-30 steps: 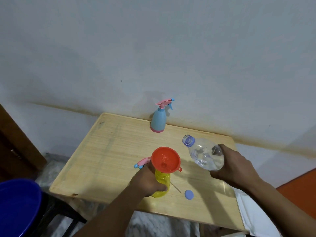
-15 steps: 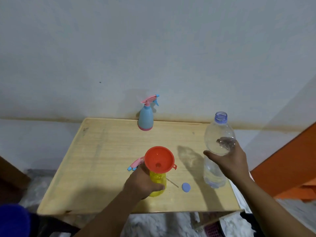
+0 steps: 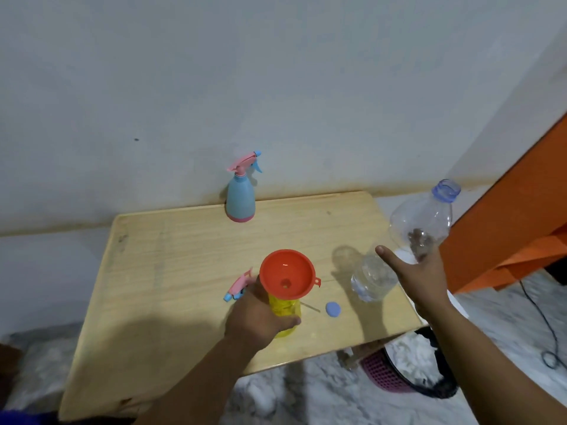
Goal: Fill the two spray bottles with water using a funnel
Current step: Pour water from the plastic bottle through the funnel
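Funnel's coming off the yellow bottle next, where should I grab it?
Pinch the orange funnel by its wide rim from above, at the side with the small tab. The spout sits inside the yellow bottle, so lift straight up while the left hand steadies the bottle.

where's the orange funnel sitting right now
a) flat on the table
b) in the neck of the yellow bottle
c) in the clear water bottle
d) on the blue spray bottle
b: the orange funnel sits in the top of the yellow bottle, which the left hand grips.

Purple basket (image 3: 382,372) on floor, black cable (image 3: 543,320)
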